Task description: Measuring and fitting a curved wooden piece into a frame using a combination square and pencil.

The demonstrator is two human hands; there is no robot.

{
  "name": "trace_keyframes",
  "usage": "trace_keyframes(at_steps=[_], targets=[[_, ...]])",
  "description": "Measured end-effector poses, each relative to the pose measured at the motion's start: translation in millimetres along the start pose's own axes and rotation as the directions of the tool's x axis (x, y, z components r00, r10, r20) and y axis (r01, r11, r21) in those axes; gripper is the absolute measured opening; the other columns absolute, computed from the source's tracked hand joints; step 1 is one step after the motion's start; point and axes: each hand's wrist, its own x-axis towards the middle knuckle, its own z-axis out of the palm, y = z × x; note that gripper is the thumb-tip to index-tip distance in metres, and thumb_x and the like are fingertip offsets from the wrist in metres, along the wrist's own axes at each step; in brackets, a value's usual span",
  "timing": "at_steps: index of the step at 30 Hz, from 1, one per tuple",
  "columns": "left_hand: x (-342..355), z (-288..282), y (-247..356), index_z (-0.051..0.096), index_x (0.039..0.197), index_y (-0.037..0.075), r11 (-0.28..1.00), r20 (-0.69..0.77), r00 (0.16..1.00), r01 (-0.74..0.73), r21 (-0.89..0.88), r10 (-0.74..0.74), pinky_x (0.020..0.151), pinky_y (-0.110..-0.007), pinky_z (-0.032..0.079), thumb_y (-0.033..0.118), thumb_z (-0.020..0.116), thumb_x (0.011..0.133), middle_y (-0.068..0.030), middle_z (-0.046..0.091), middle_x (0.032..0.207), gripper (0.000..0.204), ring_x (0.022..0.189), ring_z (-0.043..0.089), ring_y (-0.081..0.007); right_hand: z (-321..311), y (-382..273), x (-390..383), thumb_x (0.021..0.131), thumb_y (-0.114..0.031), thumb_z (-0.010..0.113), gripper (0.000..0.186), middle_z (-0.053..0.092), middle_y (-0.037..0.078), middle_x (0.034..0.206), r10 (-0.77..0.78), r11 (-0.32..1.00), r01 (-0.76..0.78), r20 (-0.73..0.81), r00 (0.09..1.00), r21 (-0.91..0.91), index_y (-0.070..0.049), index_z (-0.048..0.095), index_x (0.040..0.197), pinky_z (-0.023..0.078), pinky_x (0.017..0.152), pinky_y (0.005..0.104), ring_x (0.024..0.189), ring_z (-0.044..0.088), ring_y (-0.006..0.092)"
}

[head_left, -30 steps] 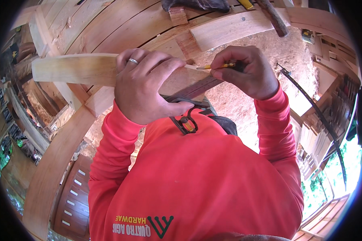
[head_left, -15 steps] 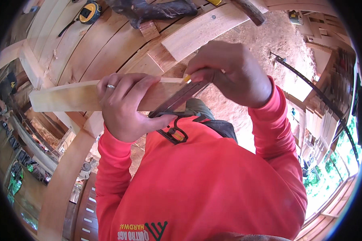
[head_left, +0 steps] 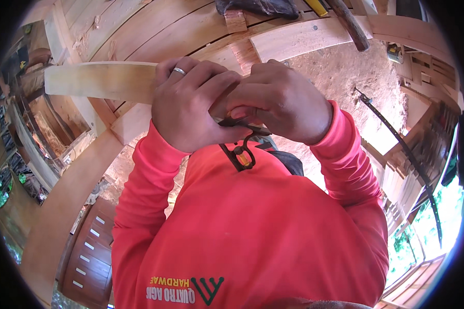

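A pale wooden board (head_left: 100, 81) lies crosswise in front of me, its right end under my hands. My left hand (head_left: 191, 100), with a ring on one finger, is closed over that end. Its thumb presses toward a combination square (head_left: 242, 157) with a dark head and an amber level vial, which hangs by my shirt. The square's blade is mostly covered by my hands. My right hand (head_left: 281, 100) is curled against my left fingers at the board's end, fingers pinched. The yellow pencil seen in it half a second ago is now hidden.
Beyond the board is a plank bench (head_left: 165, 28) with a dark bundle (head_left: 258, 7) on it. A wooden handle (head_left: 349, 26) juts over a beam (head_left: 309, 38). A dark perforated strip (head_left: 402, 144) stands at right, and a brown drawer-like unit (head_left: 90, 252) at lower left.
Both hands have come together, the left moving right and up along the board, the right dropping lower toward the square's blade. The view has shifted; the tape measure has left it.
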Motion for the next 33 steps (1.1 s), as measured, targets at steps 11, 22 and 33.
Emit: trace_keyframes(at_steps=[11, 22, 33], targets=[[-3.3, -1.0, -0.7, 0.074, 0.104, 0.015, 1.0, 0.001, 1.0, 0.0, 0.013, 0.0, 0.098, -0.045, 0.039, 0.057, 0.091, 0.048, 0.0004, 0.07, 0.102, 0.072, 0.096, 0.064, -0.0269, -21.8, -3.5, -2.0, 0.071, -0.007, 0.076, 0.023, 0.067, 0.003, 0.081, 0.005, 0.999, 0.0, 0.1, 0.995, -0.052, -0.014, 0.072, 0.093, 0.051, 0.069, 0.0404, 0.078, 0.065, 0.0284], [-3.6, -0.9, -0.4, 0.074, 0.105, 0.015, 1.0, -0.007, 1.0, 0.006, -0.001, -0.006, 0.099, -0.046, 0.04, 0.055, 0.092, 0.048, 0.0004, 0.07, 0.102, 0.072, 0.097, 0.064, -0.0265, -28.3, -7.0, 6.9, 0.069, -0.008, 0.076, 0.025, 0.068, 0.006, 0.082, -0.056, 0.991, 0.075, 0.159, 0.986, -0.113, -0.013, 0.071, 0.093, 0.052, 0.07, 0.0414, 0.078, 0.065, 0.0295], [-2.4, -2.4, 0.8, 0.075, 0.106, 0.017, 1.0, 0.009, 1.0, 0.008, 0.013, -0.008, 0.1, -0.044, 0.039, 0.059, 0.091, 0.048, -0.0001, 0.07, 0.102, 0.073, 0.098, 0.063, -0.0267, -47.9, -2.8, -5.4, 0.068, 0.003, 0.07, 0.028, 0.065, 0.006, 0.08, 0.001, 0.967, 0.044, 0.177, 0.984, -0.249, -0.008, 0.072, 0.094, 0.051, 0.07, 0.0407, 0.077, 0.062, 0.0294]])
